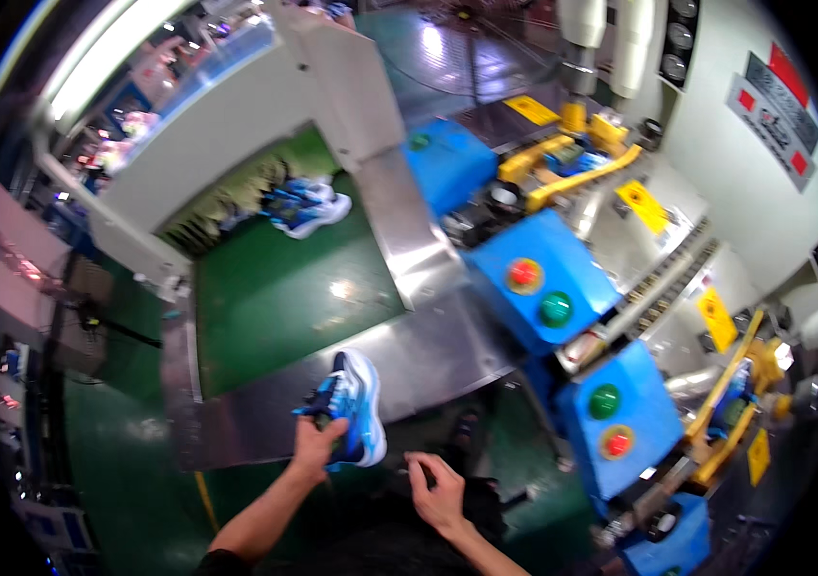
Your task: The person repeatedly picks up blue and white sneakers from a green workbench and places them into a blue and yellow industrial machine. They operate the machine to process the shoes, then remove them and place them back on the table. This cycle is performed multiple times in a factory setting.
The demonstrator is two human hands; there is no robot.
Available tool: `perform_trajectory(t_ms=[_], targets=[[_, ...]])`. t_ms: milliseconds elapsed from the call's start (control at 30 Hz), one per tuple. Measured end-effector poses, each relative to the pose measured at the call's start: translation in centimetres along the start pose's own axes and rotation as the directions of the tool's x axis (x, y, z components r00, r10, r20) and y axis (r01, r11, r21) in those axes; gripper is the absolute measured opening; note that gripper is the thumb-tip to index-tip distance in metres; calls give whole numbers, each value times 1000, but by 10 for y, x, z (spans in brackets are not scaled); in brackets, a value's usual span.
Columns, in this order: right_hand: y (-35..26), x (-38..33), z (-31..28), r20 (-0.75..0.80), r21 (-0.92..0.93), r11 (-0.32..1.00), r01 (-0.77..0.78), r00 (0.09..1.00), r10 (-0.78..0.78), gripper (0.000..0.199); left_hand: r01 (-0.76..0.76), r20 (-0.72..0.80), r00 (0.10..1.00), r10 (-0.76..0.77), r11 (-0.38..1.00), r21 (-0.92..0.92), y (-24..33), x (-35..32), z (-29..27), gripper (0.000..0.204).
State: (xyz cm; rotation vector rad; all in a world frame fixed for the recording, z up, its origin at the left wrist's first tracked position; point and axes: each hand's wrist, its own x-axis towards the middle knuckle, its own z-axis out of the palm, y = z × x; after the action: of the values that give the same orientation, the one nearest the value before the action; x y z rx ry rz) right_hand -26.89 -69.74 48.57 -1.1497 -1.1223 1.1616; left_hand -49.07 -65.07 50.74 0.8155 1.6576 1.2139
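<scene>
A blue sneaker with a white sole is gripped in my left hand, thumb on its side and fingers closed round it. It is tilted, sole to the right, over the near metal edge of a conveyor. To the right of the shoe and apart from it is my right hand, its fingers curled in toward the thumb; whatever may be between them is too small to make out. Farther off, more blue sneakers with white soles lie on the green belt by the machine's opening.
At right stands a machine with blue control boxes carrying red and green buttons. Its yellow clamp arms surround a blue shoe at the back; another yellow clamp holds one nearer. A white machine housing spans the belt's far end.
</scene>
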Motion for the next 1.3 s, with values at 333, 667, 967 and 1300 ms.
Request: perform_trajectory(t_ms=[333,667,967,1300], targets=[[-29,47,19,-342,-280,959,-52,938,-49,11,-99,131,990,51,916,390,-95,121,-51,91],[-6,-52,172,-366,-290,909,-301,912,185,21,-772,704,-25,710,434,-465,152,79,4,139],[-28,-112,198,-717,45,940,-339,644,267,22,-346,287,-757,587,11,-938,225,-21,32,129],[-1,-212,201,-882,207,956,-206,383,274,21,-109,110,-888,447,28,-994,254,-119,7,118]])
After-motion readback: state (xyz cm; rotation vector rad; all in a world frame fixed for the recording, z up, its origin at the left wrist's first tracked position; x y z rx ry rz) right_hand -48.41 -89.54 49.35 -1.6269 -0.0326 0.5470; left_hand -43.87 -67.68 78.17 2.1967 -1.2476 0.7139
